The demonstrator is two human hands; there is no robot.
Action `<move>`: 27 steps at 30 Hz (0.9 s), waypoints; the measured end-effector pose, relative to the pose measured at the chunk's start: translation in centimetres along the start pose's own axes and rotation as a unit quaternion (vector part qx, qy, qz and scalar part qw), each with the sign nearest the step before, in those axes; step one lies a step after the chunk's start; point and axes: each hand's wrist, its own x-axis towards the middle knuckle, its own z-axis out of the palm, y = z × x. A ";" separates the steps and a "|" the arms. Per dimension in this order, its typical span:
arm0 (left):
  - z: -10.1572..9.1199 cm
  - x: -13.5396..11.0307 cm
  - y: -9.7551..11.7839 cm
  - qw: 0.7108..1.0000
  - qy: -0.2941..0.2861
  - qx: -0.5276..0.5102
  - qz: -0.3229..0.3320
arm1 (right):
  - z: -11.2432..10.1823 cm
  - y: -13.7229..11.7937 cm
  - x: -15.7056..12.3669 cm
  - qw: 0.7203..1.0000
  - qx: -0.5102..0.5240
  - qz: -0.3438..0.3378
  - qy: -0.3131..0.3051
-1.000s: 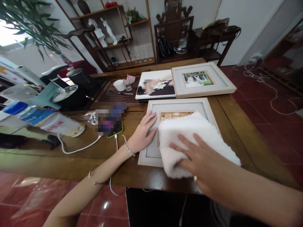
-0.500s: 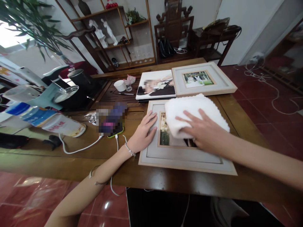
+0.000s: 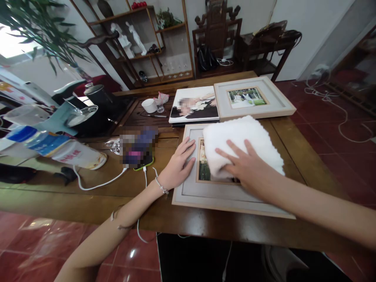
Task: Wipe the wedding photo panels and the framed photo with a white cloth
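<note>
A picture frame (image 3: 188, 190) with a pale mat and light wood edge lies flat on the table before me. My left hand (image 3: 178, 166) rests on its left side, fingers stretched out, gripping nothing. Over the frame's middle and right, my right hand (image 3: 245, 166) presses a folded white towel (image 3: 243, 133), its fingers spread on top and the thumb tucked at the towel's near edge. The towel covers most of the photo (image 3: 204, 168); only its left strip and a bit of its lower edge show.
Behind lie a photo panel (image 3: 205, 102) and another framed photo (image 3: 248, 98). To the left are a phone (image 3: 143, 162) on a white cable, a tilted plastic bottle (image 3: 79, 152), a white cup (image 3: 149, 105) and a dark pot (image 3: 96, 96).
My right hand and the towel have shifted slightly left and toward me, covering more of the photo's lower part. My left hand has stayed on the frame's left side.
</note>
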 end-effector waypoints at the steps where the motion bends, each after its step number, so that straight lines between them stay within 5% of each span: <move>1: 0.0 0.0 0.0 1.000 0.000 0.000 0.001 | -0.1 -1.4 -0.6 1.000 0.015 0.003 0.000; 6: 0.0 0.1 0.1 1.000 -0.006 0.011 0.001 | -1.8 -6.6 -3.4 0.994 0.085 -0.042 0.048; 10: -0.1 0.1 0.1 1.000 -0.011 0.013 -0.001 | -3.1 -7.1 -3.7 0.991 0.117 -0.069 0.006; 15: -0.1 0.1 0.1 1.000 -0.007 0.014 0.005 | -2.3 -3.8 -1.4 0.992 0.097 -0.020 -0.078; 23: 0.0 0.0 0.1 1.000 -0.001 0.004 -0.003 | 0.3 4.6 3.0 0.997 -0.056 0.026 0.049; 27: 0.0 0.0 0.1 1.000 -0.005 0.006 -0.006 | 1.0 4.7 3.9 0.998 -0.049 0.020 0.043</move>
